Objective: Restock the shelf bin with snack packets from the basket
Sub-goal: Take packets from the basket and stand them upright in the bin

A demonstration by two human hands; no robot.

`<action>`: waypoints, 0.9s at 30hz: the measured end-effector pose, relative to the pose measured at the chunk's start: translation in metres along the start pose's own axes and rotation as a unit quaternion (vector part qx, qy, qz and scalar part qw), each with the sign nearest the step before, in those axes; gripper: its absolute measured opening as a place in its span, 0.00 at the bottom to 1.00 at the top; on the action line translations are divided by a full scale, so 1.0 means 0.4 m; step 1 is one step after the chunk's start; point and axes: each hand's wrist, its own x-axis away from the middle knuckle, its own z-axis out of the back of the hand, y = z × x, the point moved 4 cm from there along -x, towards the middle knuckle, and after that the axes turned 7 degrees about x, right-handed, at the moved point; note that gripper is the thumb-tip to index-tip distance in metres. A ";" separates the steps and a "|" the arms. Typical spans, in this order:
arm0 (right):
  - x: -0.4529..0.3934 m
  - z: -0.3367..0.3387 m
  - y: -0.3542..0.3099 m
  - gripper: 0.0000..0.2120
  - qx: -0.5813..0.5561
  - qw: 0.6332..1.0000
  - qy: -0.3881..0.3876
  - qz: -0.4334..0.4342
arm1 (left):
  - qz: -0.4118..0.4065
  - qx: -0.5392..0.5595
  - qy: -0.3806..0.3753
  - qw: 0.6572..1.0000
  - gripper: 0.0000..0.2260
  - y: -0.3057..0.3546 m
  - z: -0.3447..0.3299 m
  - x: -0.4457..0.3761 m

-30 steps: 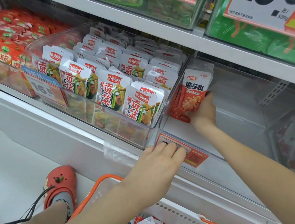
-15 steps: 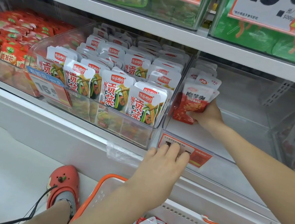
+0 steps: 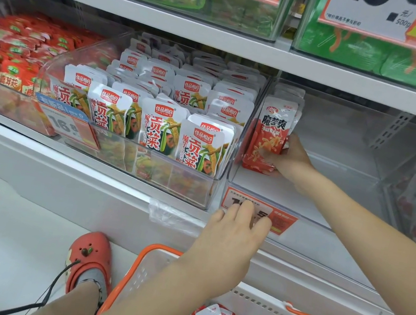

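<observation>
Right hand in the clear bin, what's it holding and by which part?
The right hand holds upright red snack packets by their lower right edge; left hand holds nothing.

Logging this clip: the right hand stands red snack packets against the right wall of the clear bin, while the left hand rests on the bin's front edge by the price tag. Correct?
Not quite. The head view shows the right hand holding the red snack packets against the left wall of the clear bin, not the right. The left hand does rest on the front edge by the price tag.
</observation>
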 end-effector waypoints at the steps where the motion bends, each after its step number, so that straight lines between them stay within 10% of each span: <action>1: -0.002 0.001 0.002 0.28 -0.005 1.000 0.004 0.000 | 0.000 -0.002 0.000 1.000 0.28 0.000 -0.001 0.000; 11: 0.006 0.001 0.007 0.22 -0.026 0.986 -0.148 -0.078 | 0.004 -0.013 -0.012 1.000 0.29 -0.003 -0.003 0.006; 27: -0.011 -0.001 -0.015 0.23 0.031 0.997 0.034 0.057 | 0.000 -0.013 -0.006 1.000 0.31 -0.002 -0.008 0.006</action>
